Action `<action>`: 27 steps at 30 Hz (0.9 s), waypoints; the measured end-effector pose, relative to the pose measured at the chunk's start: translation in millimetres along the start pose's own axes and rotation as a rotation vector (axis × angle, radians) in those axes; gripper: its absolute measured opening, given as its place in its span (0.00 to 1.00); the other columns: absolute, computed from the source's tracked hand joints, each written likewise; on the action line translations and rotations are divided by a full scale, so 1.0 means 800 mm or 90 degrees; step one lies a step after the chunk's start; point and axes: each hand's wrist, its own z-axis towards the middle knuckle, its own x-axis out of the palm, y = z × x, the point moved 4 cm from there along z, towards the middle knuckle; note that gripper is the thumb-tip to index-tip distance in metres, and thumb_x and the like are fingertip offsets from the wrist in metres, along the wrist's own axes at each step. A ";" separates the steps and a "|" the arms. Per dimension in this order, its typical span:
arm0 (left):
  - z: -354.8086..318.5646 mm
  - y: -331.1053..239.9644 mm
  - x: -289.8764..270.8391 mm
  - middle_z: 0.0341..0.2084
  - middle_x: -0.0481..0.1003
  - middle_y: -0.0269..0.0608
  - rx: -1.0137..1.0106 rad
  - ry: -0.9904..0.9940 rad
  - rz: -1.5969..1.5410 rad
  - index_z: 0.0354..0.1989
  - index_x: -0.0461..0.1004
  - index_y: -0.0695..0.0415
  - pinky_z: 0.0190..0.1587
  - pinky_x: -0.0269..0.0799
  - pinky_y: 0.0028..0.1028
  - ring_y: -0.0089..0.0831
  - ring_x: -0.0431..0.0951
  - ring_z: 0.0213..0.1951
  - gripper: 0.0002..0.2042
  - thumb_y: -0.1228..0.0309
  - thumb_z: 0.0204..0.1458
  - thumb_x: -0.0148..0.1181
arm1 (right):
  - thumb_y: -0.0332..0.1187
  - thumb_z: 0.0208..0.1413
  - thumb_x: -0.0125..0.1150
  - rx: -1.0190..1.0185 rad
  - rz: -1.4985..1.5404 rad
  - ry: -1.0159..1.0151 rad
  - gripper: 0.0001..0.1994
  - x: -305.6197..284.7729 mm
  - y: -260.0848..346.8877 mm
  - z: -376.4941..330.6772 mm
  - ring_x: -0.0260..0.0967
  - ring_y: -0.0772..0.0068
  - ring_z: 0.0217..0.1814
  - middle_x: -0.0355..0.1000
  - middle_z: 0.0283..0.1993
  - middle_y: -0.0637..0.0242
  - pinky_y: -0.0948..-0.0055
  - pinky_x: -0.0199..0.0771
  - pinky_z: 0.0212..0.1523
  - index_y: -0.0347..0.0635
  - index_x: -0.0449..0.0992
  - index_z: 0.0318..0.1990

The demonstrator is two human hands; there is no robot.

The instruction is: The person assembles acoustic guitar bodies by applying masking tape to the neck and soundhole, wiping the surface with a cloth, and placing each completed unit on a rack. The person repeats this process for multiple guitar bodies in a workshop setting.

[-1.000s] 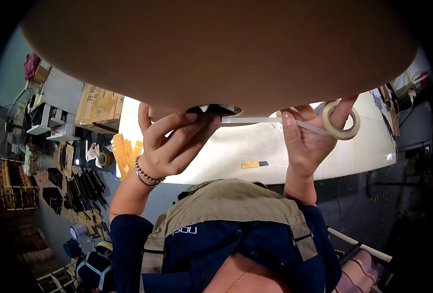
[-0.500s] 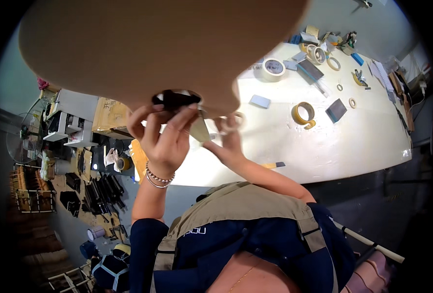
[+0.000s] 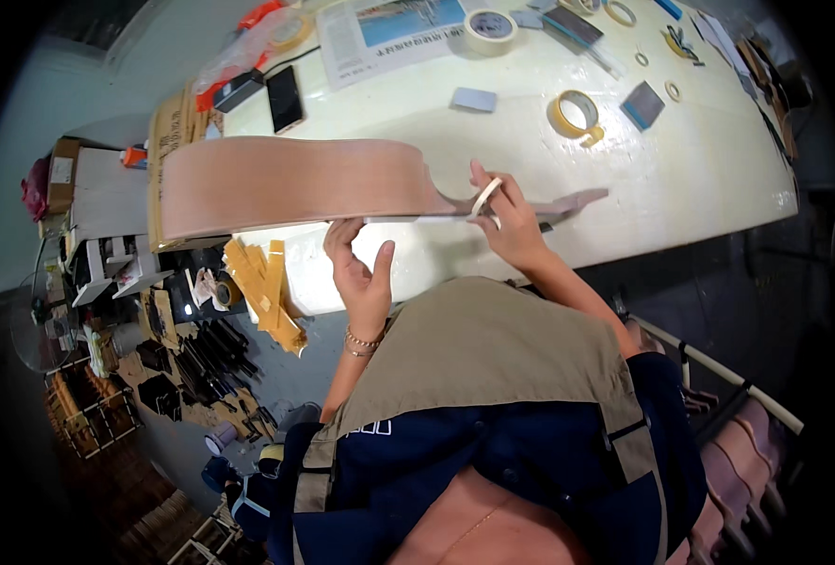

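Left hand touches the guitar body, thumb spread wide; right hand holds a tape roll.

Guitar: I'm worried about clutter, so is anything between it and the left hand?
Nothing visible: the left hand has fingers at the near edge of the guitar. A tape strip runs from beside them toward the right hand; whether it continues underneath is unclear.

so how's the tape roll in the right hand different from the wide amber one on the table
The cream roll in the right hand is paler and narrower than the amber roll. The cream roll is held nearly edge-on; the amber roll rests on the table, centre showing. Both are rings.
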 end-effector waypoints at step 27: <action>0.006 0.082 0.003 0.30 0.77 0.40 0.060 0.158 0.172 0.37 0.72 0.63 0.27 0.70 0.23 0.28 0.73 0.24 0.09 0.79 0.47 0.62 | 0.16 0.40 0.56 0.117 -0.006 -0.274 0.25 0.030 -0.048 -0.040 0.75 0.66 0.40 0.65 0.49 0.61 0.69 0.71 0.46 0.42 0.75 0.51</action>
